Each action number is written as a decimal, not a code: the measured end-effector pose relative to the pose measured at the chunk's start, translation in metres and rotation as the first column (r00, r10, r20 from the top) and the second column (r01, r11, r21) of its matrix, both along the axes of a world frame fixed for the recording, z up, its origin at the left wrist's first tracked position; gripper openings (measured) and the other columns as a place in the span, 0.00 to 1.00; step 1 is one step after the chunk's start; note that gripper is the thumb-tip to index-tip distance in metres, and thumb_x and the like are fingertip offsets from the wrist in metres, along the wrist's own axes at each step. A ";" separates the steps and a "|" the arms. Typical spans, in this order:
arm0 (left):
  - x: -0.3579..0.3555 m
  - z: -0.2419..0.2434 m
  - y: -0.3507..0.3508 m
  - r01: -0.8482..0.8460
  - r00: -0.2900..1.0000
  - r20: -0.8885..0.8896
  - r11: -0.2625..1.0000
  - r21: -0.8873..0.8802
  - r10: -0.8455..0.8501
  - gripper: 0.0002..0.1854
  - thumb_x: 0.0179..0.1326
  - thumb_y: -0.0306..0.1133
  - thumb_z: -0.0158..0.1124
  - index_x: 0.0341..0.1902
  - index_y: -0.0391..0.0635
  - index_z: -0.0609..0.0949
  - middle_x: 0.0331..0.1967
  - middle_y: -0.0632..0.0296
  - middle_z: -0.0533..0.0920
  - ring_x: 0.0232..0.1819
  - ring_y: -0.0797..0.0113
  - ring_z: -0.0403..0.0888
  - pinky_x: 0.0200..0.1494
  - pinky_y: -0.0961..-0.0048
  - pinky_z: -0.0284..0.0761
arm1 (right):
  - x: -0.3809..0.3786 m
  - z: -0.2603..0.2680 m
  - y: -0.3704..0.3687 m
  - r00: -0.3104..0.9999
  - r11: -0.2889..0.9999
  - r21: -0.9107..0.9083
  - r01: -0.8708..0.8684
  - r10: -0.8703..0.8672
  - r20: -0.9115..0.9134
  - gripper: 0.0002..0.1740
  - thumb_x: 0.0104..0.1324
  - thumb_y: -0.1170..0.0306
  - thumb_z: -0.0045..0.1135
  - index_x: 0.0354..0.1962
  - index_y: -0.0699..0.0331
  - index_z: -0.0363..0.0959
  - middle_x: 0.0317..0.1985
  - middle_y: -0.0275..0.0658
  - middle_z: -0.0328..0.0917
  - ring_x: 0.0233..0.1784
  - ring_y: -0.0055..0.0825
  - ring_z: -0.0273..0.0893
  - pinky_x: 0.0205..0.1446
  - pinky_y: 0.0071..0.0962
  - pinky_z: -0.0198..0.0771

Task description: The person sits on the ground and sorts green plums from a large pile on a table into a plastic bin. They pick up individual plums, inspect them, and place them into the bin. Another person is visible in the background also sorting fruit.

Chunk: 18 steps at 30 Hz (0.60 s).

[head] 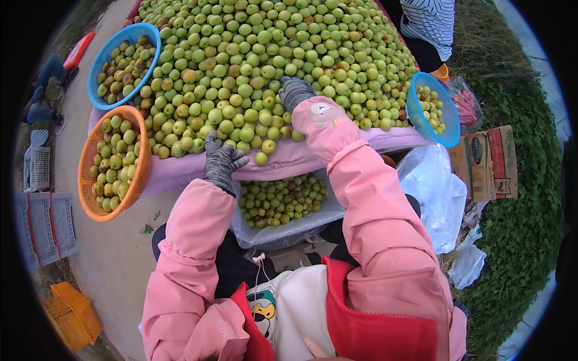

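A broad heap of small round green fruits [253,67], some with reddish-brown patches, covers a table draped in pink cloth [298,159]. My left hand [221,160], in a grey knitted glove, rests at the near edge of the heap. Its fingers are apart and touch the outer fruits, with none seen in its grasp. Farther in, my right hand [295,93], gloved alike, lies on the fruits. Its fingers point left and look bent; whether a fruit is under them is hidden. Below the cloth edge, between my arms, a plastic-lined container [266,237] holds more fruits.
Blue [91,85] and orange [83,189] baskets of fruit stand at the left edge; another blue basket [445,106] sits at the right corner. Clear plastic bags [429,194] and cardboard [483,167] lie right. A person in a striped top [429,22] is beyond. Orange crates [74,316] lie lower left.
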<state>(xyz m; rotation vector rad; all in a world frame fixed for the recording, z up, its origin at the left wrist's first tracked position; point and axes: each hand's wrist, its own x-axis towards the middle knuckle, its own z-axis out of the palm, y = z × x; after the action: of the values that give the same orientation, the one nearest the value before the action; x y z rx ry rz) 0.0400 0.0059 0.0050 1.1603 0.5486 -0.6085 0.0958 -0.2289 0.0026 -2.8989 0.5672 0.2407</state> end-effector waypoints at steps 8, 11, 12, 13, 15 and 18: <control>-0.004 -0.004 0.005 0.055 0.996 0.066 0.998 0.035 -0.058 0.36 0.49 0.20 0.46 0.62 0.59 0.48 0.35 0.53 0.69 0.28 0.58 0.75 0.30 0.59 0.80 | -0.007 0.034 -0.088 0.859 0.845 -0.221 0.486 -0.417 0.296 0.20 0.60 0.59 0.42 0.48 0.56 0.64 0.48 0.46 0.67 0.51 0.38 0.67 0.54 0.34 0.61; -0.002 -0.004 0.001 0.041 0.999 0.028 0.998 0.053 -0.042 0.36 0.49 0.20 0.46 0.62 0.60 0.49 0.34 0.54 0.69 0.28 0.59 0.75 0.30 0.60 0.80 | -0.002 0.022 -0.103 0.928 0.886 -0.284 0.366 -0.324 0.185 0.24 0.56 0.59 0.48 0.51 0.55 0.61 0.50 0.47 0.65 0.51 0.41 0.66 0.54 0.35 0.62; -0.001 -0.004 0.000 0.040 0.999 0.034 0.998 0.054 -0.042 0.36 0.50 0.20 0.46 0.62 0.60 0.49 0.33 0.55 0.69 0.28 0.59 0.75 0.30 0.60 0.80 | -0.001 0.020 -0.108 0.932 0.917 -0.179 0.356 -0.335 0.137 0.25 0.55 0.59 0.50 0.51 0.54 0.61 0.50 0.46 0.65 0.51 0.40 0.66 0.54 0.35 0.62; -0.001 -0.004 0.000 0.045 0.998 0.038 0.997 0.057 -0.047 0.36 0.49 0.20 0.46 0.62 0.60 0.49 0.34 0.54 0.69 0.28 0.59 0.75 0.30 0.60 0.80 | -0.002 0.018 -0.115 0.930 0.929 -0.085 0.359 -0.348 0.116 0.26 0.53 0.60 0.52 0.51 0.54 0.61 0.50 0.46 0.65 0.51 0.40 0.66 0.54 0.35 0.62; -0.001 -0.005 0.000 0.072 0.995 0.066 0.997 0.034 -0.075 0.36 0.49 0.19 0.46 0.62 0.60 0.49 0.36 0.54 0.68 0.28 0.59 0.75 0.30 0.60 0.80 | -0.004 0.018 -0.131 0.939 0.943 0.090 0.320 -0.328 0.100 0.27 0.47 0.62 0.60 0.47 0.53 0.66 0.47 0.45 0.69 0.49 0.38 0.68 0.53 0.32 0.63; -0.003 -0.007 0.002 0.093 0.995 0.038 0.995 0.021 -0.094 0.36 0.48 0.19 0.46 0.61 0.59 0.50 0.37 0.54 0.68 0.28 0.60 0.75 0.30 0.61 0.80 | -0.006 0.023 -0.150 0.974 0.944 0.277 0.180 -0.211 0.084 0.26 0.44 0.64 0.63 0.44 0.53 0.70 0.43 0.42 0.73 0.47 0.34 0.70 0.50 0.27 0.65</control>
<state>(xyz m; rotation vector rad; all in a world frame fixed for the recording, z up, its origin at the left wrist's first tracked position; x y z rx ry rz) 0.0372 0.0078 -0.0017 1.2193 0.4693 -0.6607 0.0895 -0.3792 0.0252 -2.5549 0.7353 0.1146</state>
